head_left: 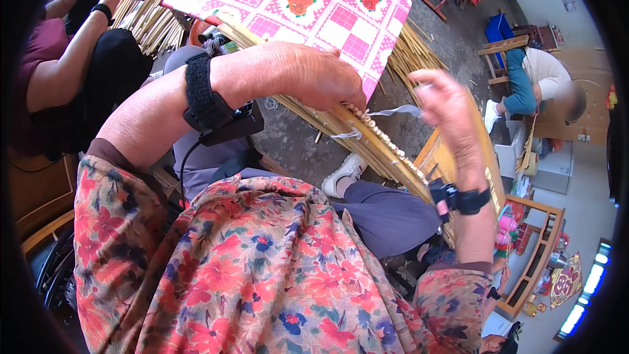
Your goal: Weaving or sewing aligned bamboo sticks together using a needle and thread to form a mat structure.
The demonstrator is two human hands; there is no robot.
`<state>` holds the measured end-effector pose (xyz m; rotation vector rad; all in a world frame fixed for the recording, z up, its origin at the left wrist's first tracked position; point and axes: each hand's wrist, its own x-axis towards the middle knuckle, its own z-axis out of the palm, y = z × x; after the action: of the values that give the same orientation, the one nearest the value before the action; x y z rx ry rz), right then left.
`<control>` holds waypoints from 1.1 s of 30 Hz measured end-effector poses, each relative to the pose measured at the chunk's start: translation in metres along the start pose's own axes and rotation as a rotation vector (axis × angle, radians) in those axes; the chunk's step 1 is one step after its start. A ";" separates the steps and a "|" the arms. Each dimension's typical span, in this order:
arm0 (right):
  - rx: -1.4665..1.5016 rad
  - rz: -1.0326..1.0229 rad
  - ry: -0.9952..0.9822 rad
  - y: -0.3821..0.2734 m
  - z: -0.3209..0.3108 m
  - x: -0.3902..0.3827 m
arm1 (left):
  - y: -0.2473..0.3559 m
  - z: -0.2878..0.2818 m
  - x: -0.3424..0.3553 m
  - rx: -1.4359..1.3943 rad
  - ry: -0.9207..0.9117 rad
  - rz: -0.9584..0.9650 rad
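Observation:
A long bundle of pale yellow sticks (383, 152) lies slanting across my lap, with a row of small pale ends along its upper edge. My left hand (321, 77) is bent down over the bundle, its fingers curled against it and partly hidden. From beside those fingers a thin whitish strip (396, 111) stretches to my right hand (447, 108). That hand is raised to the right of the bundle with its fingers bent in, the strip running into it. A short white tie (347, 135) hangs on the bundle below my left hand.
A table with a pink checked, rose-patterned cloth (301, 5) stands ahead. More loose sticks (416, 49) lie beyond its right edge. At the left, a co-worker's arm (72, 65) reaches over a pile of sticks (154, 31). Another person (544, 72) sits bent over at the far right.

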<state>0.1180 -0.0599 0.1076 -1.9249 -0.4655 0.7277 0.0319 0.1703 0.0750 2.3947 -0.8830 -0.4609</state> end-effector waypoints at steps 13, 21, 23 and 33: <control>0.006 0.149 -0.450 0.025 0.029 0.008 | 0.014 0.056 -0.033 0.557 0.817 -0.029; -0.206 0.008 -0.417 0.035 0.039 0.004 | 0.022 0.071 -0.051 0.550 0.749 0.015; -0.140 0.077 -0.399 0.027 0.037 0.001 | 0.025 0.078 -0.053 0.400 0.761 0.065; -0.207 0.115 -0.362 0.013 0.038 -0.004 | 0.039 0.106 -0.025 -0.622 0.582 -0.340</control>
<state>0.0893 -0.0424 0.0845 -2.0295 -0.6773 1.1506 -0.0566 0.1228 0.0170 1.9162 -0.0485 -0.1085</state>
